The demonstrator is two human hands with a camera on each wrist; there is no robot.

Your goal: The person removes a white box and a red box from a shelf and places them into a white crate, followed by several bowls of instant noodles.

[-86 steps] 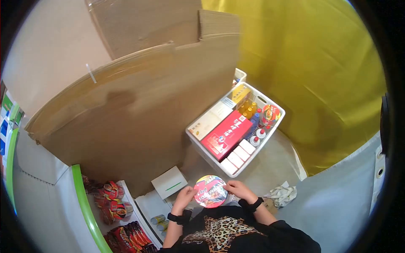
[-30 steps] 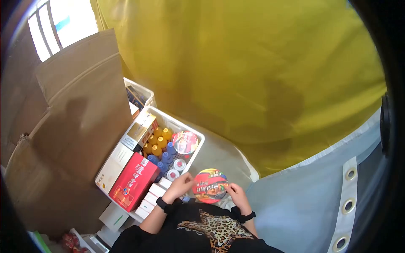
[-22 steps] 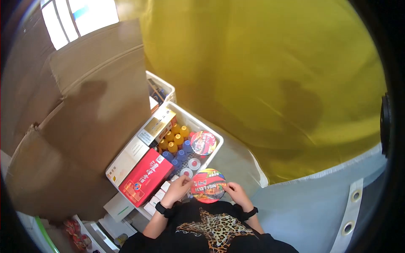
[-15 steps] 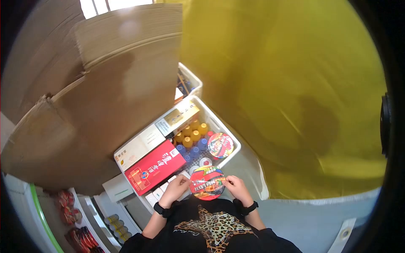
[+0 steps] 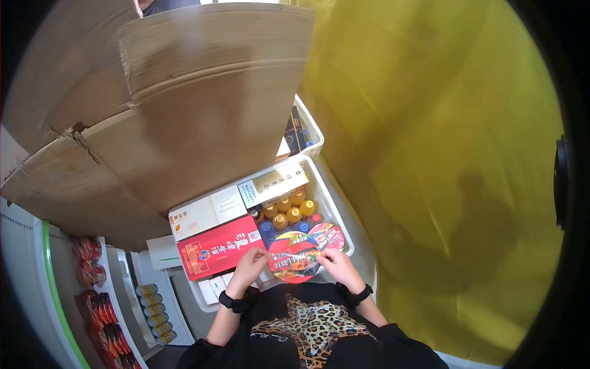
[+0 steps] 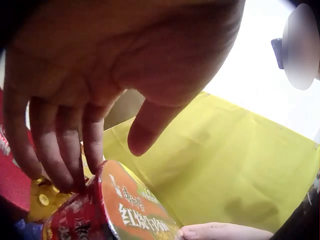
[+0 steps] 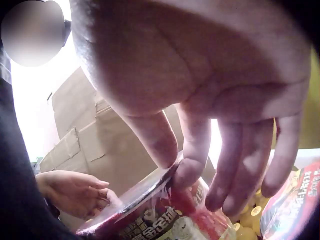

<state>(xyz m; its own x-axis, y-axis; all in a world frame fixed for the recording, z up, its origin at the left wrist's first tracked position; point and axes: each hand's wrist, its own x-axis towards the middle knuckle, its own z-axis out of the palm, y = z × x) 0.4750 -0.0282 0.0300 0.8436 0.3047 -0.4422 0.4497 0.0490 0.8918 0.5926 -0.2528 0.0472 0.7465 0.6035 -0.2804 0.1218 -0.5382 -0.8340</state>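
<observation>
A round instant noodle cup (image 5: 294, 258) with a red printed lid is held in front of the chest. My right hand (image 5: 340, 269) pinches its rim between thumb and forefinger; clear wrinkled film (image 7: 162, 187) shows by the thumb in the right wrist view. On the other side, my left hand (image 5: 251, 265) is at the rim. The left wrist view shows its fingers (image 6: 70, 145) extended against the red side, with the thumb (image 6: 145, 127) apart from the cup. Partly behind this cup, a second noodle cup (image 5: 330, 234) stands in a white crate (image 5: 332, 200).
The crate also holds a red box (image 5: 215, 251), pale boxes and several yellow-capped bottles (image 5: 294, 214). Another crate (image 5: 314, 132) stands behind. Cardboard (image 5: 203, 147) and yellow cloth (image 5: 430, 135) rise around. Shelves at left carry cans (image 5: 157, 315) and red packets (image 5: 104, 320).
The head view has swung right, then partly back left. The noodle cup now overlaps the crate in view, and its lid has turned. The left shelves have come back into view.
</observation>
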